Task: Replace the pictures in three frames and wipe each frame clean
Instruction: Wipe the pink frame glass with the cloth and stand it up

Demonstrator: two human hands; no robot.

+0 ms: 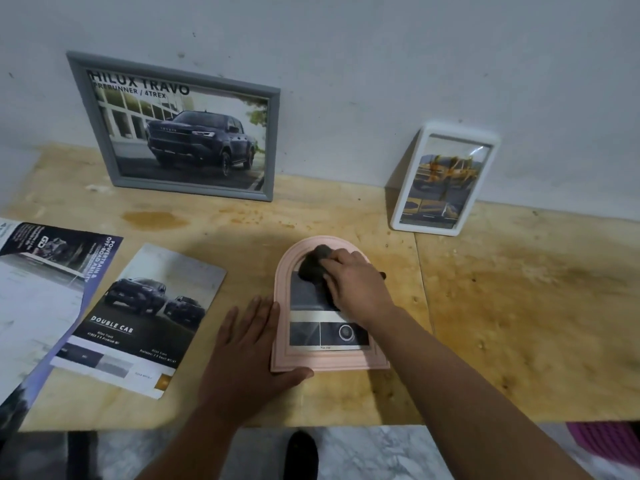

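Observation:
A pink arched frame (287, 358) lies flat on the wooden table (502, 306), holding a picture with dark panels. My right hand (356, 289) grips a dark grey cloth (313, 266) and presses it on the upper part of the frame's glass. Flat on the table lies my left hand (249, 351), its straight fingers along the frame's left edge and its thumb against the bottom edge. Against the wall lean a grey frame (180, 129) with a dark pickup picture, at the back left, and a white rounded frame (443, 178) with a yellow picture, at the back right.
Loose brochure pages lie at the left: a "Double Cab" sheet (145, 320) and a larger blue-edged one (41, 292). The table's front edge runs just below my arms, with marbled floor (363, 452) beneath. Something pink (609, 441) shows at the lower right.

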